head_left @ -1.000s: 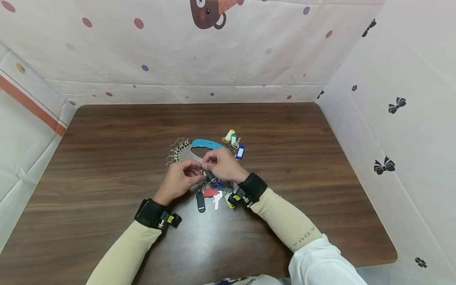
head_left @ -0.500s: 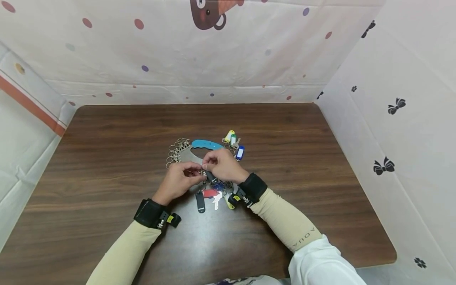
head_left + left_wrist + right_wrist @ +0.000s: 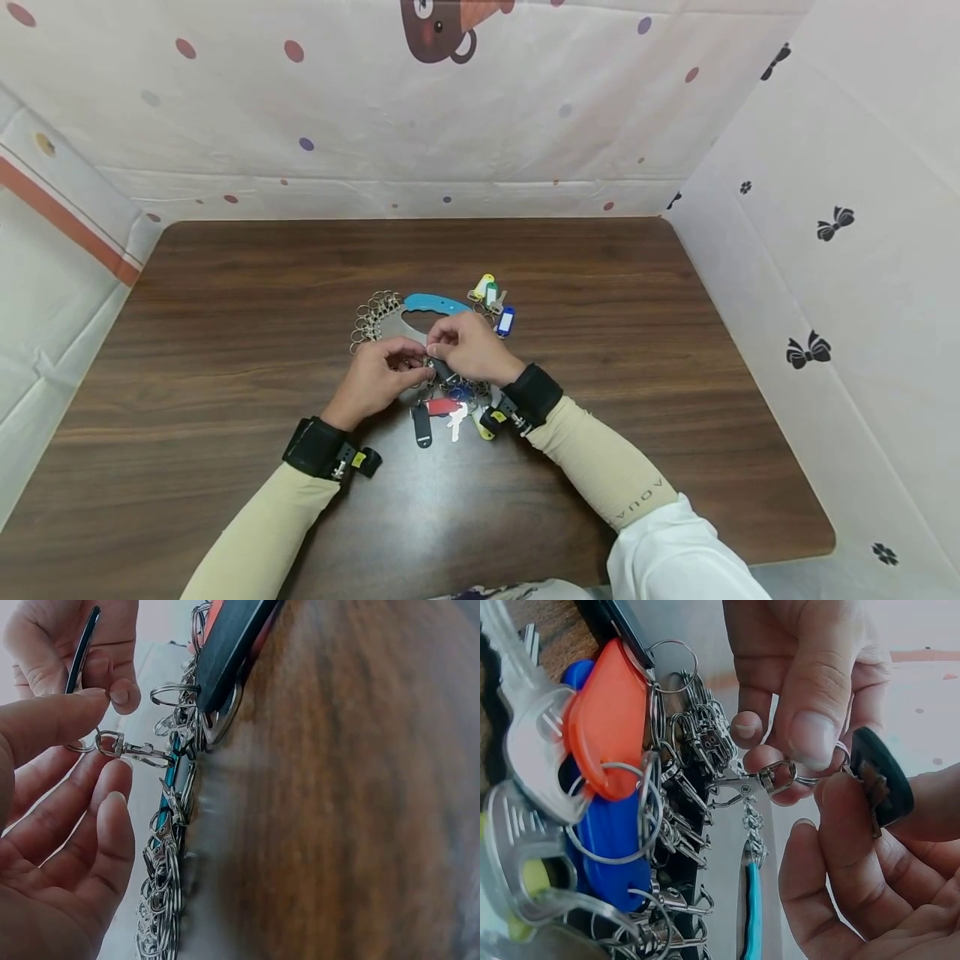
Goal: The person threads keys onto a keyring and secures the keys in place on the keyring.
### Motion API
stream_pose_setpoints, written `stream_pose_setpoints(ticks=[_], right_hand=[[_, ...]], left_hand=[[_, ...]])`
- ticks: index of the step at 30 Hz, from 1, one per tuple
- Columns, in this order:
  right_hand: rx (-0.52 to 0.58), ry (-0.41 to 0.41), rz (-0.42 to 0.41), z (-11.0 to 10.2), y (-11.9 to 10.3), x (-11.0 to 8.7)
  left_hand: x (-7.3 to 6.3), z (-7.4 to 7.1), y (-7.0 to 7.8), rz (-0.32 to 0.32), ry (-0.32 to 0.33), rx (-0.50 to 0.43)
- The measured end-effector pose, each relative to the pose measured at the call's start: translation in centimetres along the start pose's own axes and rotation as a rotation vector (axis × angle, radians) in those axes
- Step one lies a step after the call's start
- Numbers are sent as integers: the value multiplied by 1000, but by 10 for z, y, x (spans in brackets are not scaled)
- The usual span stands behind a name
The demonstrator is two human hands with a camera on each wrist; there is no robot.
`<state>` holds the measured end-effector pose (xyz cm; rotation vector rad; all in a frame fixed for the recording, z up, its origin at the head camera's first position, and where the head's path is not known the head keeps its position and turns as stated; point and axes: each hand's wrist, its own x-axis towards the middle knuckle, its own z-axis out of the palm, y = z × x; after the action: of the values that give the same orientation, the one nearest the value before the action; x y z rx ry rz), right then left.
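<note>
In the head view my left hand [image 3: 378, 375] and right hand [image 3: 472, 346] meet over a grey ring-shaped key holder with a blue handle [image 3: 437, 303]. My left thumb and forefinger pinch a small metal split ring [image 3: 79, 748], which joins a swivel clasp [image 3: 139, 752] leading to the holder. Between its thumb and fingers, my right hand pinches a black key tag [image 3: 885, 780] beside that split ring. Fingertips partly hide where tag and ring meet. Many metal clasps [image 3: 705, 735] line the holder's rim.
Near me on the holder hang a red tag [image 3: 443, 406], another black tag [image 3: 422, 427] and a silver key [image 3: 456, 421]. Yellow, green and blue tags [image 3: 506, 321] lie at its far right. Beneath is a brown wooden table [image 3: 225, 350], with patterned white sheets behind and beside it.
</note>
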<state>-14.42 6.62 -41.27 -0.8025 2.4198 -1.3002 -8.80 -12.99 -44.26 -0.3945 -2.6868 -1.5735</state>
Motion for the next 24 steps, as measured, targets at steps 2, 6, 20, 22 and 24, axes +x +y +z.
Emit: stream_pose_setpoints(ticks=[2,6,20,22,24], right_hand=[[-5,2,0,0,0,0],[-4,5,-5,0,0,0],[2,8,0,-1,0,0],[-1,5,0,-1,0,0],[-3,4,-4,-1,0,0]], left_hand=[[0,0,-1,15,0,25],[0,-1,-2,46,3,68],[1,1,-2,81,33,68],[1,2,-2,84,37,77],[0,2,-3,87,37,81]])
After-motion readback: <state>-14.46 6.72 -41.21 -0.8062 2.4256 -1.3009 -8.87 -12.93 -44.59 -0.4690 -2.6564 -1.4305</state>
